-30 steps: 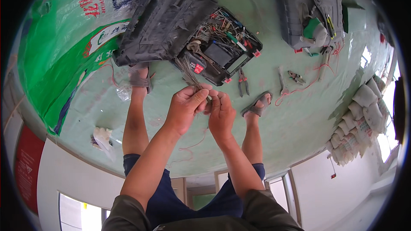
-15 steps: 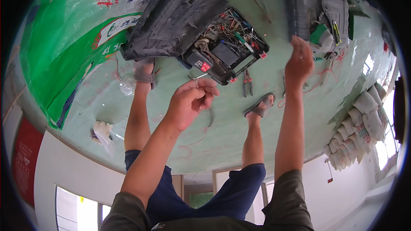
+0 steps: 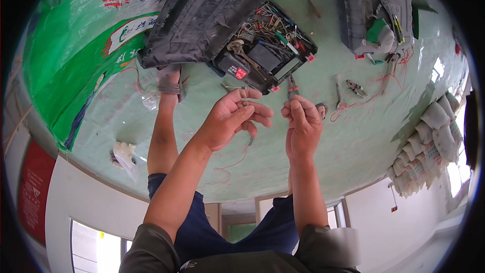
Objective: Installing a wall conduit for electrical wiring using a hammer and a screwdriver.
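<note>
In front of my lap, my left hand pinches a thin, short metal pin between thumb and forefinger, its other fingers loosely curled. Close by on the right, my right hand has thumb and fingertips pressed together; whatever lies between them is too small to make out. Beyond both hands an open black toolbox is full of screws, bits and small tools, including an adjustable wrench. Red-handled pliers lie on the floor, partly hidden behind my right fingertips.
A closed grey case at the far right carries hand tools. A wrench, pliers and red wire lie on the green floor. A green-and-white sack spreads at left; a plastic bag lies nearer.
My right hand has swung left and down from beside the grey case to my left hand, its fingertips now pinched. The left hand stays nearly in place, holding the pin more upright.
</note>
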Available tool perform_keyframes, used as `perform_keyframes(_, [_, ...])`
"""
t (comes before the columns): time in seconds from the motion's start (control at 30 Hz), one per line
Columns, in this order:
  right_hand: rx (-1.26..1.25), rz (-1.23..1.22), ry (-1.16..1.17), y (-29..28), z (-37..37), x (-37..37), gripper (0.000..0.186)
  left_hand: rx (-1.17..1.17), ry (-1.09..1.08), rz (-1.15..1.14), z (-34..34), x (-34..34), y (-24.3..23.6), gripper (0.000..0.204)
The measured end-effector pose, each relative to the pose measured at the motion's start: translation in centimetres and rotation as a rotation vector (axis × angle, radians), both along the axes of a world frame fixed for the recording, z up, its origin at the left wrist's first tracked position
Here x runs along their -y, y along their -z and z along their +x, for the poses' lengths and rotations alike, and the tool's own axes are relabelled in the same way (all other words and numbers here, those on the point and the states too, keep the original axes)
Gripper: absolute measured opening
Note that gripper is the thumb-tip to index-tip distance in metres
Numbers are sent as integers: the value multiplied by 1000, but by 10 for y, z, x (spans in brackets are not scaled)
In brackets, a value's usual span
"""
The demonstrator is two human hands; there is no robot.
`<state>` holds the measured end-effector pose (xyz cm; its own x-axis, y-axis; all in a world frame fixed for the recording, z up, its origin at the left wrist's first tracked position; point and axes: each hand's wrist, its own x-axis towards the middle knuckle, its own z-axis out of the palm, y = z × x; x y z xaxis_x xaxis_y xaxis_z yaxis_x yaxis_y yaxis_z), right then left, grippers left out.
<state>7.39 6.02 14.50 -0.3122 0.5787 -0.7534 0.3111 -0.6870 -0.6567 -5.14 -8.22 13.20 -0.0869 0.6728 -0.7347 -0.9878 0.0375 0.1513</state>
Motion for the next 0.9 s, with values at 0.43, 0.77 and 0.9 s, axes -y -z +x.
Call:
perform_keyframes(0.43, [-524,665,-880,31,-210,30,8,53,-4,-431,14,30,22,9])
perform_keyframes(0.77, [-103,1044,-1461,74,-230,37,12,-6,371,-354,26,20,-4,8])
perform_keyframes(0.9, [-106,979,-1466,24,-192,14,8,54,650,210,87,20,-37,21])
